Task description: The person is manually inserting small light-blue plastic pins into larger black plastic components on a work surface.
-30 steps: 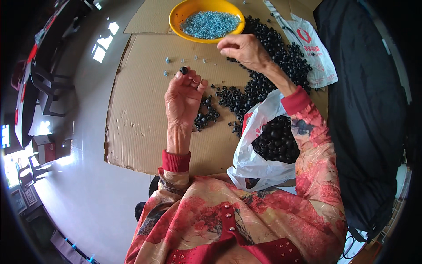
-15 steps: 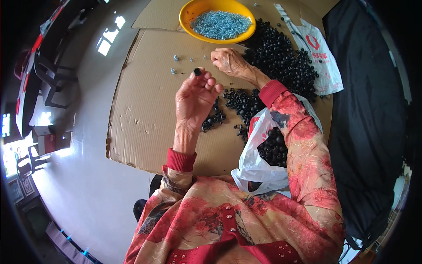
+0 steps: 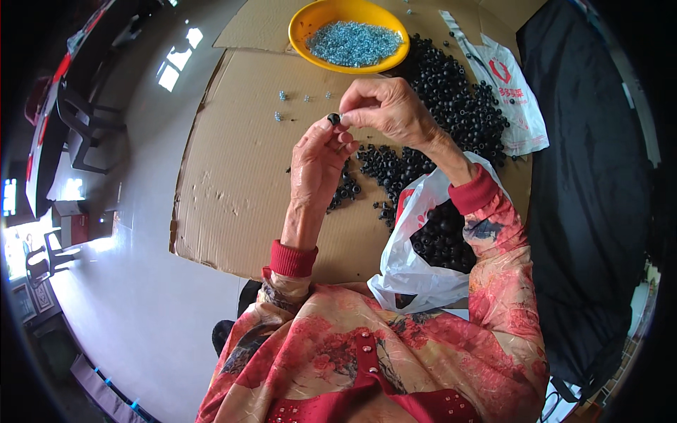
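Note:
My left hand (image 3: 317,166) is closed in a pinch, palm up, with a small round black plastic part (image 3: 333,119) between thumb and fingertips. Its upper face has an opening. Right beside it, my right hand (image 3: 398,116) pinches thumb against forefinger at the part's edge; whatever sits in that pinch is too small to make out. Beyond the hands stands a yellow bowl (image 3: 352,69) of tiny clear bluish pieces (image 3: 356,44). A few small clusters of such pieces (image 3: 279,116) lie on the cardboard (image 3: 226,162) past my left hand.
Heaped black parts (image 3: 462,102) spread at the far right, with smaller ones (image 3: 388,166) nearer. An open white plastic bag (image 3: 402,271) holding black parts (image 3: 444,243) sits by my right forearm. A flat white bag (image 3: 525,130) and black cloth (image 3: 585,176) border the right side.
My right hand has come nearer and to the right from the bare cardboard below the bowl, up to the black part. My left hand has shifted slightly right, still holding that part.

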The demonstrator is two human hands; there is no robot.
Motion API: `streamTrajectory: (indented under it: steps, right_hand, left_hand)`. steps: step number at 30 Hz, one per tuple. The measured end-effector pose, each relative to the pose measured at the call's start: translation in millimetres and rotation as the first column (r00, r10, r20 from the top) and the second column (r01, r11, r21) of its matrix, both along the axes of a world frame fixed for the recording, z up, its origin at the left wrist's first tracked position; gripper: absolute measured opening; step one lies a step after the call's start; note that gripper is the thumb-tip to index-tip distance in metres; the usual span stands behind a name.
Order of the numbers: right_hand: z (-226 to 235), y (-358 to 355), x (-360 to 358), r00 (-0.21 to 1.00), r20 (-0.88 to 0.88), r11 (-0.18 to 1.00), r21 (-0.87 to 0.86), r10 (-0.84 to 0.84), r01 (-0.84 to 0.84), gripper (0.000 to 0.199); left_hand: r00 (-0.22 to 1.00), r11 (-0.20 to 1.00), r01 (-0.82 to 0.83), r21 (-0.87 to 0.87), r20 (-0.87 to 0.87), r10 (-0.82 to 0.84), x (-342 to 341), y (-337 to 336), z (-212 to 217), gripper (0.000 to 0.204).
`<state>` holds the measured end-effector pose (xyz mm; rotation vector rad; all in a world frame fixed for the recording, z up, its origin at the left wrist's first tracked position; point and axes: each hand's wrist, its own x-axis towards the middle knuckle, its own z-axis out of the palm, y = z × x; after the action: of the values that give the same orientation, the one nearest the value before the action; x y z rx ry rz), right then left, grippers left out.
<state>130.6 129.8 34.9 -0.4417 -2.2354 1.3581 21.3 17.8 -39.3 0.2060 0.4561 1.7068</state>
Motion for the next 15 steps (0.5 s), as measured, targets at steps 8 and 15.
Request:
streamTrajectory:
  steps: [8, 15]
  right_hand:
    - [7, -4, 3, 0.999, 0.048, 0.97, 0.242, 0.001, -0.013, 0.007]
    - [13, 7, -4, 0.992, 0.043, 0.975, 0.185, 0.116, -0.122, 0.01]
  left_hand:
    - [0.992, 1.0, -0.023, -0.002, -0.12, 0.022, 5, -3, 11, 0.017]
    - [0.993, 0.997, -0.032, 0.064, -0.107, 0.039, 6, -4, 17, 0.019]
